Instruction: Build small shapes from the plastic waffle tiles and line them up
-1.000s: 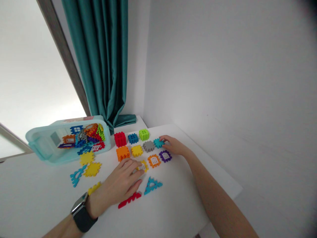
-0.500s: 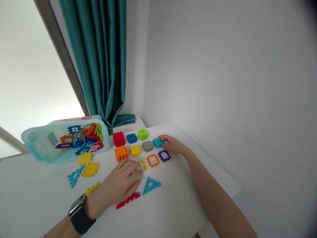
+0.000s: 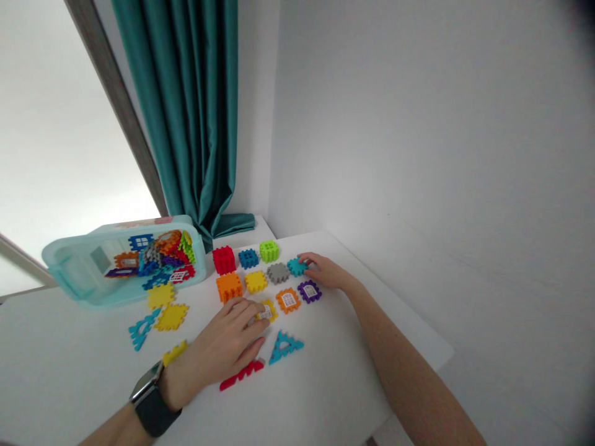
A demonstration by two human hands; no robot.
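Note:
My left hand (image 3: 232, 337), with a watch (image 3: 153, 396) on its wrist, reaches over the table. Its fingers are apart, and the fingertips lie over the left side of a yellow window tile (image 3: 268, 311), partly hiding it. Under the thumb lies a red notched piece (image 3: 242, 375); a light-blue triangle (image 3: 285, 347) is just right of it. Farther back, my right hand (image 3: 323, 271) grips the right edge of a light-blue toothed square tile (image 3: 296, 267) between thumb and fingers. Beside that tile is a grey one (image 3: 277, 273); a purple window tile (image 3: 309, 291) lies nearer me.
Stacks of red (image 3: 224, 260), orange (image 3: 229, 287), dark-blue (image 3: 248, 258), green (image 3: 269, 251) and yellow tiles (image 3: 256, 282) stand together, near an orange window tile (image 3: 288, 300). A clear teal bin (image 3: 79, 291) lies tipped at left, holding mixed pieces. Loose yellow tiles (image 3: 171, 317) spread before it.
The view has shifted very slightly. Both hands and the tiles keep their places.

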